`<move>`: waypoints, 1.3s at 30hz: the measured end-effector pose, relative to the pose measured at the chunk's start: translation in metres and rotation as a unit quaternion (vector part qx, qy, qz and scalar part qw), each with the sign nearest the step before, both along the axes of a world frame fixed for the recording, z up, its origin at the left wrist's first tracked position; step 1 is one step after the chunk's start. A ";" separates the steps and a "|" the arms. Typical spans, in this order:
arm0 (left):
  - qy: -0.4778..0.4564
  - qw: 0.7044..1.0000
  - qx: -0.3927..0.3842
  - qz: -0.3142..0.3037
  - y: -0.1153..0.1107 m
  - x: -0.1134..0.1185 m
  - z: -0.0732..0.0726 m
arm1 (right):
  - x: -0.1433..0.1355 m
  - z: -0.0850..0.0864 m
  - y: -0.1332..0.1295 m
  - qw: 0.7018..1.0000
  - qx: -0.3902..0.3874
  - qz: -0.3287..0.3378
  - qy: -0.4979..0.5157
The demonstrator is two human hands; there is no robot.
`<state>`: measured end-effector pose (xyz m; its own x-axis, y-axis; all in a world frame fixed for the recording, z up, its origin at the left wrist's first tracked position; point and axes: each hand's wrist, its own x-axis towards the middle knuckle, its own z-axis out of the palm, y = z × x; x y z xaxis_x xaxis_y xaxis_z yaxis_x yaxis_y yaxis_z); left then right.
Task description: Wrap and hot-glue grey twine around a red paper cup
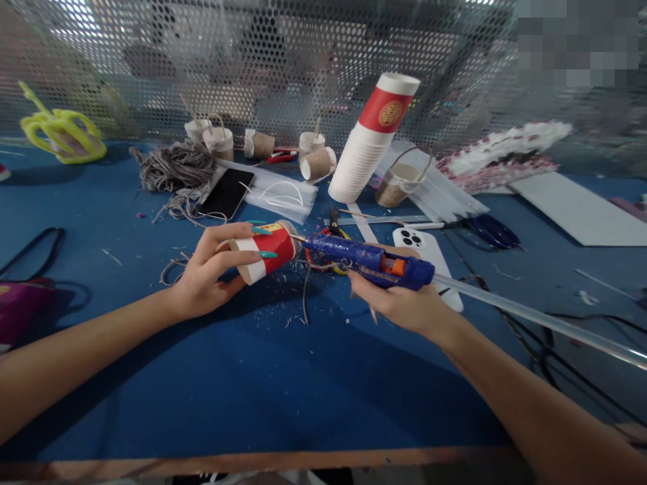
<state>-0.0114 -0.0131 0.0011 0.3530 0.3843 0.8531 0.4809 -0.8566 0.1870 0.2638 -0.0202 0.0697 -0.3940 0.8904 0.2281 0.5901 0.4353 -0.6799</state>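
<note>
My left hand (215, 269) grips a red and white paper cup (275, 250) lying on its side, its base end turned toward the right. Some grey cord is wound around that end, and a loose tail of cord (305, 296) trails below. In my right hand (399, 303) is a blue hot glue gun (348, 252) with an orange part and a long clear glue stick (536, 316) out of its back. The gun's nozzle points left and meets or nearly meets the cup's corded end. Behind the gun lie scissors (333, 222) with red and yellow handles, partly hidden.
A tall leaning stack of paper cups (361, 158) stands behind the gun. Grey yarn (176, 165), a black phone (227, 193), a white phone (437, 263) and several small cord-wrapped cups with a basket (397, 187) surround it. Black cables (543, 357) run at right; a perforated metal screen (283, 60) closes the back.
</note>
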 end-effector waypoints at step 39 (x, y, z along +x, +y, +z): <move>0.003 1.000 -0.003 -0.009 -0.001 -0.001 -0.001 | 0.000 0.000 0.001 1.000 -0.007 0.004 0.000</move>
<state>-0.0119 -0.0140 0.0000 0.3656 0.3835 0.8481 0.4660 -0.8642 0.1898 0.2641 -0.0187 0.0701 -0.4005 0.8905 0.2160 0.5865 0.4303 -0.6862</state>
